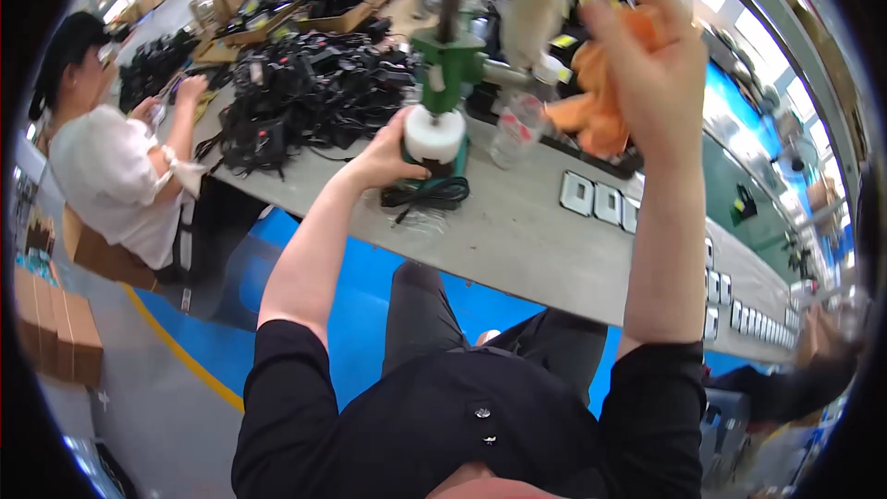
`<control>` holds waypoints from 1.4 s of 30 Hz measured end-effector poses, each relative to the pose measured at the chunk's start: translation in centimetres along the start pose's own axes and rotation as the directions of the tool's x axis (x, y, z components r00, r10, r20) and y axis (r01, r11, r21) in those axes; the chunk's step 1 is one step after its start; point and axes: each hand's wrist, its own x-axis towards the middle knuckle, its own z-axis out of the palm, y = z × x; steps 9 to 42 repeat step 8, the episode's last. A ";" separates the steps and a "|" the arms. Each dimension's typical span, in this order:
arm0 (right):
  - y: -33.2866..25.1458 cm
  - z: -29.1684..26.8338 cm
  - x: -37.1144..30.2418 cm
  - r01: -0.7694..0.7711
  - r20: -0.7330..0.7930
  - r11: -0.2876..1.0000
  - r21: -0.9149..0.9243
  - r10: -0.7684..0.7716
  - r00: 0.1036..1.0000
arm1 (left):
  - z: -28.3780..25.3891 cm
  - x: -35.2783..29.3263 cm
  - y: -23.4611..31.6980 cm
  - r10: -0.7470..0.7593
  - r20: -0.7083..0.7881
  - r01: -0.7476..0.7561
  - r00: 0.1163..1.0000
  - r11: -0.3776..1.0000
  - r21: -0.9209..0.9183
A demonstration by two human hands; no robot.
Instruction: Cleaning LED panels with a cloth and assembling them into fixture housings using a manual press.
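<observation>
Holding the white roll (435,134) in my left hand (388,155) on the bench (517,231) — my right hand (658,55) clutches orange cloth (599,102), brown cartons (277,14) beyond.

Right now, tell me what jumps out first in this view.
The right hand is raised high, clutching an orange cloth. The left hand grips a white roll on a green stand at the bench edge. Behind it sprawls a heap of black cables.

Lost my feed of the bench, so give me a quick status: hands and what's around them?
Left hand gripping white cylinder on green press. Right hand raised, shut on orange cloth. Black cable pile left of it, clear bottle right.
</observation>
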 end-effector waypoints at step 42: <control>13.5 -14.3 -10.6 -0.173 0.153 0.947 0.270 0.135 0.979 | -4.1 -7.9 4.0 -0.338 0.085 0.336 0.937 0.941 0.039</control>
